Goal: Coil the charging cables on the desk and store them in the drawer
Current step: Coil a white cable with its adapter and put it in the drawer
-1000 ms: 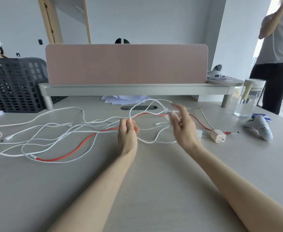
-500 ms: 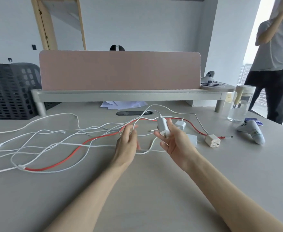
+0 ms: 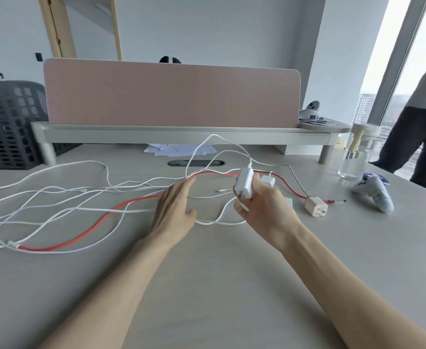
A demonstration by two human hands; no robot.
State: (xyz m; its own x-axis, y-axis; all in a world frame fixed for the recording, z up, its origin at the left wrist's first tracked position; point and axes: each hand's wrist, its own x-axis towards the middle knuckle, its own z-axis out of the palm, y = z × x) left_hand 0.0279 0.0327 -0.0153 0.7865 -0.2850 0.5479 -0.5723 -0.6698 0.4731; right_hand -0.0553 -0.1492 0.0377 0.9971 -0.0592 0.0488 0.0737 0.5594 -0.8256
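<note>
"Charging cables (image 3: pixel 101 209), where do you have them against the fingers?"

"I see them spread loose over the left half of the desk (image 3: pixel 207 285), white strands tangled with one red cable (image 3: pixel 106 218). My left hand (image 3: pixel 175 210) lies over the near end of that tangle, fingers straight and close together, thumb out to the side. The fingertips (image 3: pixel 189 181) meet the red cable just where one white cable (image 3: pixel 214 135) comes down to the desk."

"And the other hand?"

"My right hand (image 3: pixel 264 207) is raised off the desk, with the white adapter (image 3: pixel 244 183) pinched upright between thumb and curled fingers. That white cable leaves the adapter's top, arcs up and across, and drops to my left fingertips. More of it trails on the desk under and between the two hands."

"What differs from half a second ago?"

"Then my left fingers were pinched on the cable; now they are flat. The adapter lay loosely in my right palm; now the thumb clamps it."

"Anything else nearby?"

"A beige plug (image 3: pixel 316 206) sits just right of my right hand, with a controller (image 3: pixel 373 192) and a glass jar (image 3: pixel 358 152) farther right."
</note>
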